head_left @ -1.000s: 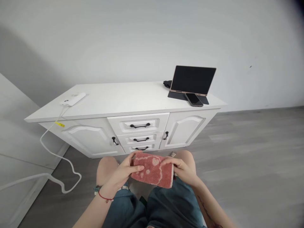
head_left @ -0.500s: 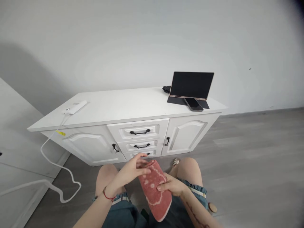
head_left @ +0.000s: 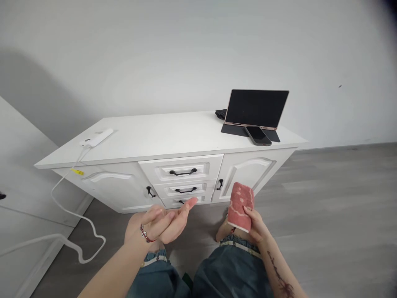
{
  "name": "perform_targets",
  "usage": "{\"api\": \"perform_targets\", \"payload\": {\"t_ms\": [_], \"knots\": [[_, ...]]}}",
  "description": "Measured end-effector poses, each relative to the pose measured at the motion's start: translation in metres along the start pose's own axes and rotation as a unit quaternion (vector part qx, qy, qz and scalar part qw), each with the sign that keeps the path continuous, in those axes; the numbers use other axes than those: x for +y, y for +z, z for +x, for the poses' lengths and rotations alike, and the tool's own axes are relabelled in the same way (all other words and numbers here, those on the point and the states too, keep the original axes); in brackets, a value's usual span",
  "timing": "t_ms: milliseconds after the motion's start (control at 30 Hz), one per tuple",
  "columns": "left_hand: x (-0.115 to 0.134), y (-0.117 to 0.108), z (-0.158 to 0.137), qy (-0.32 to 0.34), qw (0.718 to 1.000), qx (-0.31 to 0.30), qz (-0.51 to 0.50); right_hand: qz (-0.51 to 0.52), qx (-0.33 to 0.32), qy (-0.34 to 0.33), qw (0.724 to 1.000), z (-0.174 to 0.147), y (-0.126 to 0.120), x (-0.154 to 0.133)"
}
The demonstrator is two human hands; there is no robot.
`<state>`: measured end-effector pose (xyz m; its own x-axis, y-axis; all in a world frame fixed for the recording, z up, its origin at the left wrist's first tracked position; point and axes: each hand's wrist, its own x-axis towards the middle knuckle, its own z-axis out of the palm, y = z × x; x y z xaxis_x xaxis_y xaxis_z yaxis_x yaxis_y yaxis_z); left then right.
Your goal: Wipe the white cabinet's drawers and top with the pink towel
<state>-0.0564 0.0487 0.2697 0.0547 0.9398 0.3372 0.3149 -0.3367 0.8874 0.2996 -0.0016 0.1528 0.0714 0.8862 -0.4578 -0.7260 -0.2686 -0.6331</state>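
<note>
A folded red towel [head_left: 240, 203] with pale markings and a whitish edge is held up in front of the right cabinet door. My right hand [head_left: 254, 225] grips its lower right side, the thumb lying across the front. Apart from the towel, my left hand [head_left: 170, 223] is turned palm up before the lowest drawer. Its fingers are stretched out and a little bent, with nothing seen in them. A beaded bracelet [head_left: 144, 234] circles the left wrist.
A white cabinet [head_left: 161, 132] with drawers and doors stands against the wall. On top are a dark-screened tablet [head_left: 257, 108], a phone [head_left: 258, 135], a black item [head_left: 221, 114] and a white power strip [head_left: 97, 137]. Its white cord [head_left: 74, 213] hangs down at the left.
My left hand has let go of the towel and turned palm up. My right hand has carried the towel up and to the right, and it now looks folded shorter.
</note>
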Motion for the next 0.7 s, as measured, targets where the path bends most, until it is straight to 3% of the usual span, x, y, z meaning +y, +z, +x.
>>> {"api": "perform_targets", "payload": {"t_ms": [133,233,367,433,500,700], "knots": [[0.006,0.010,0.000,-0.018,0.999,-0.037,-0.003,0.066,0.023,0.006,0.998,0.017,-0.013,-0.002],[0.011,0.024,0.011,0.026,0.996,-0.017,0.078,0.065,0.009,-0.003,0.998,0.019,-0.013,0.002],[0.004,0.041,0.039,0.158,0.948,0.007,0.276,0.061,0.002,-0.018,0.998,0.014,-0.006,0.007],[-0.009,0.046,0.050,0.184,0.922,-0.007,0.340,0.061,0.003,-0.024,0.998,0.011,-0.003,0.008],[-0.024,0.050,0.058,0.176,0.912,-0.047,0.369,0.058,-0.004,-0.023,0.998,0.008,-0.001,0.008],[-0.053,0.062,0.064,0.123,0.916,-0.167,0.343,0.054,-0.007,-0.034,0.998,0.004,0.003,0.007]]}}
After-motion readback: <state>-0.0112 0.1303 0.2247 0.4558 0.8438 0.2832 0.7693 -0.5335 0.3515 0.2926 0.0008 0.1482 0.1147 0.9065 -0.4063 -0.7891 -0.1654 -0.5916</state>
